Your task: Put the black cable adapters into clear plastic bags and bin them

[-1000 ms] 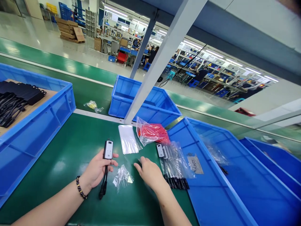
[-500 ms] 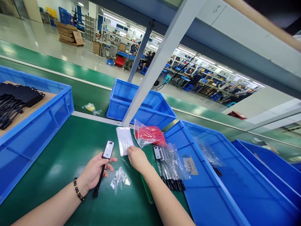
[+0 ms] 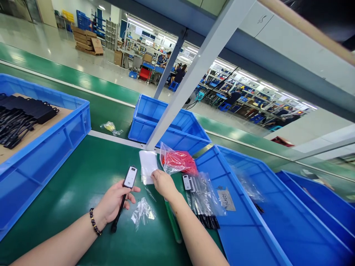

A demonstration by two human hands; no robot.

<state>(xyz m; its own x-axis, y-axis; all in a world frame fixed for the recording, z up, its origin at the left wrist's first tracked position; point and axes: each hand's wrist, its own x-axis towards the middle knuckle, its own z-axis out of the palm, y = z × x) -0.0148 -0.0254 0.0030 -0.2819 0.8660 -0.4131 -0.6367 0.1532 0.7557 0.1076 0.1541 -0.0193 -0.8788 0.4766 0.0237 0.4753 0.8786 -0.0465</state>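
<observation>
My left hand (image 3: 113, 201) is closed around a small black device with a white label (image 3: 130, 177); its black cable hangs down past my palm. My right hand (image 3: 163, 183) rests on the near edge of a stack of clear plastic bags (image 3: 147, 166), its fingers pinching at the stack; whether a bag is gripped I cannot make out. A crumpled clear bag (image 3: 143, 212) lies on the green mat between my hands. A bag of red parts (image 3: 177, 162) sits just beyond my right hand.
Bagged black devices (image 3: 201, 195) lie to the right beside a large blue bin (image 3: 249, 207). Another blue bin (image 3: 41, 147) at left holds black devices on cardboard. Stacked blue bins (image 3: 169, 123) stand behind a slanted metal post (image 3: 191, 74). People work at benches far off.
My right hand moved up from the mat by the crumpled bag to the stack of clear bags. My left hand tilted the device slightly; the view shifted a little.
</observation>
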